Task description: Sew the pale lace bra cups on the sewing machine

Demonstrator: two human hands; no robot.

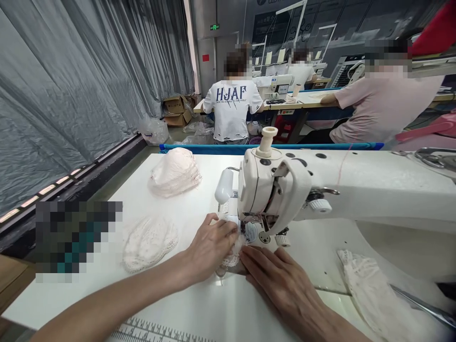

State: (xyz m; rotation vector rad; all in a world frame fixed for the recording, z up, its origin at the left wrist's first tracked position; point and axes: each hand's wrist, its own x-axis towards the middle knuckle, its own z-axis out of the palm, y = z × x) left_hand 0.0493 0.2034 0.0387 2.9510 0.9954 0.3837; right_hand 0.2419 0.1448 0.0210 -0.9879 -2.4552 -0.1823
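A white sewing machine [260, 190] stands before me, and a small piece of white lace fabric [232, 256] lies under its needle area. My left hand [213, 244] is on the left side of the lace, its fingers curled over it close to the presser foot. From the right, my right hand [274, 273] pinches the near edge of the same lace, its fingers pressed together. Both hands partly cover the piece. Left of them lie a stack of lace pieces [149, 242] and, farther back, a pile of pale pink moulded cups [176, 171].
Another lace piece [370, 289] lies at the right beside metal scissors [423, 304]. A clear ruler [153, 330] is at the near table edge. A white lamp [224, 186] stands left of the machine head. Several people sit at machines beyond the blue bar [199, 148].
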